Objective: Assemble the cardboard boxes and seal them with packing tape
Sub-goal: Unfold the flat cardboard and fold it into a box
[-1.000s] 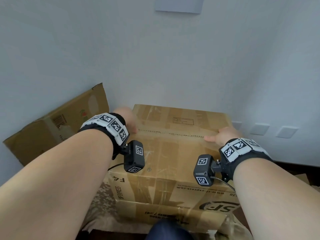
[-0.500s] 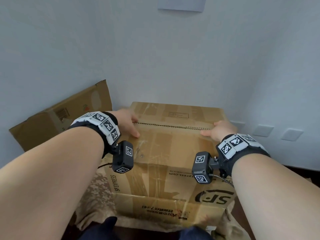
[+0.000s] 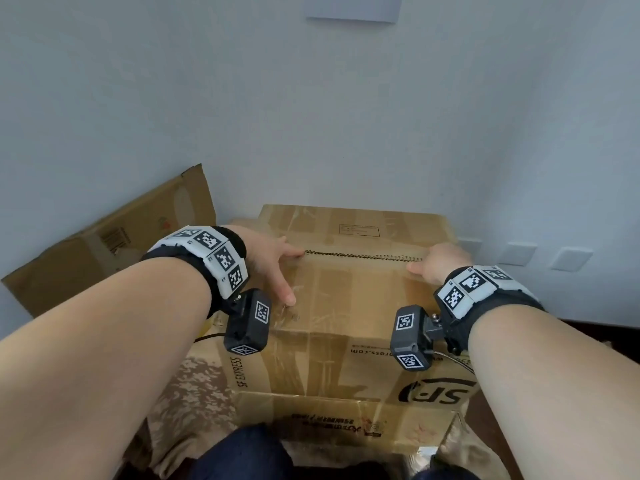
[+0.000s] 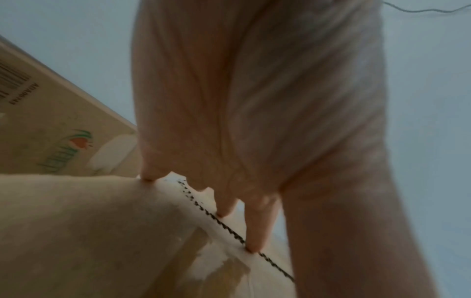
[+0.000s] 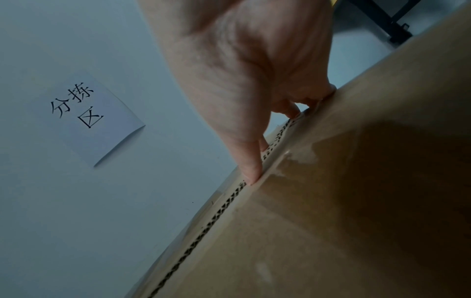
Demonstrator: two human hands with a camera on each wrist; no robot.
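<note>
Flaps of the cardboard box (image 3: 353,289) now meet along its seam (image 3: 363,256), left hand (image 3: 273,261) and right hand (image 3: 438,266) pressing there with extended fingers gripping nothing, ready for tape.

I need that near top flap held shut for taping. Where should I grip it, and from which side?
Hold the near top flap at its far free edge, the corrugated edge at the centre seam, near both ends. Come from above: the flap lies flat, so only its top face and that edge are reachable. The left hand and right hand already sit there.
</note>
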